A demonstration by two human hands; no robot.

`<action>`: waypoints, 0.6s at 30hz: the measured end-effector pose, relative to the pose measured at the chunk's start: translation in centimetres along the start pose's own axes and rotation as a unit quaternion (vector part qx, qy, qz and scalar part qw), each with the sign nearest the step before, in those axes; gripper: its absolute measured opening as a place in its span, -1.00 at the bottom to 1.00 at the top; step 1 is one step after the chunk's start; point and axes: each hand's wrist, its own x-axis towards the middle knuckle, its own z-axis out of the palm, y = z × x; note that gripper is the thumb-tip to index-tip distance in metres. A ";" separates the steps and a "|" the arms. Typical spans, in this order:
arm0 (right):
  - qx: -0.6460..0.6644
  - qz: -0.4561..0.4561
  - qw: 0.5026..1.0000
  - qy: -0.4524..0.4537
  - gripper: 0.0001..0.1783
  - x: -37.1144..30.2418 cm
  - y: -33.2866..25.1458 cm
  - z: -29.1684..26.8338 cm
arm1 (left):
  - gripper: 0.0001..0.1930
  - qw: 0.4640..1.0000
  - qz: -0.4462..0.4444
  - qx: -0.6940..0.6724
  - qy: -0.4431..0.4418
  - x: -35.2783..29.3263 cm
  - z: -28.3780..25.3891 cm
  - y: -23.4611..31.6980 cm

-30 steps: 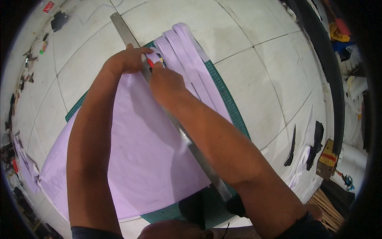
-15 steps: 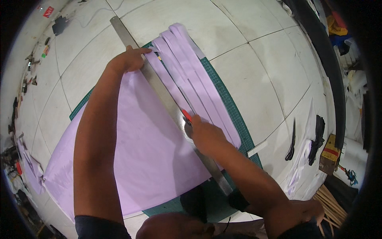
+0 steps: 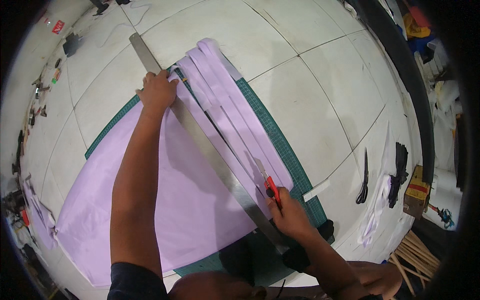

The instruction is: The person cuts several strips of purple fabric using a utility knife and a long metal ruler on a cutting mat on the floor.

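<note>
My left hand [image 3: 159, 91] lies with spread fingers across the upper part of a long steel ruler [image 3: 194, 131], pressing on it. The ruler runs diagonally over lilac fabric [image 3: 195, 195], which spreads wide on its left side. My right hand [image 3: 291, 214] is closed round a red utility knife [image 3: 272, 189], its blade out and pointing up and away. The knife is right of the ruler, over the cut lilac strips [image 3: 242, 117] that lie side by side there. Beneath the fabric is a green cutting mat [image 3: 272, 117], visible along its edges.
White floor tiles [image 3: 315, 95] surround the mat. To the right lie black scissors [image 3: 364, 180], a black bundle [image 3: 398, 175], fabric scraps [image 3: 375, 215] and wooden sticks [image 3: 412, 255]. A small white block [image 3: 316, 190] rests at the mat's right edge. Small items line the left wall.
My right hand has moved with the knife toward me and right, off the ruler's edge. My left hand has shifted slightly down along the ruler, its fingers now spread. The view has shifted slightly.
</note>
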 end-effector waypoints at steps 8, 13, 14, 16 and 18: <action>0.076 0.025 0.996 -0.028 -0.64 0.1 1.9 0.6 | -0.66 0.975 0.139 -0.141 0.101 2.6 2.0 -2.8; 0.094 0.027 0.995 -0.012 -0.61 0.2 2.4 0.7 | -0.68 0.957 0.164 -0.204 0.124 3.7 3.6 -3.1; 0.095 0.021 0.995 -0.011 -0.61 0.2 2.5 0.7 | -0.68 0.954 0.174 -0.194 0.149 4.0 4.1 -3.6; 0.096 0.011 0.995 -0.004 -0.61 0.3 2.9 0.9 | -0.70 0.947 0.202 -0.185 0.167 4.3 4.6 -4.3; 0.095 0.001 0.995 0.007 -0.62 0.5 3.5 1.2 | -0.70 0.944 0.207 -0.188 0.173 4.6 4.9 -4.5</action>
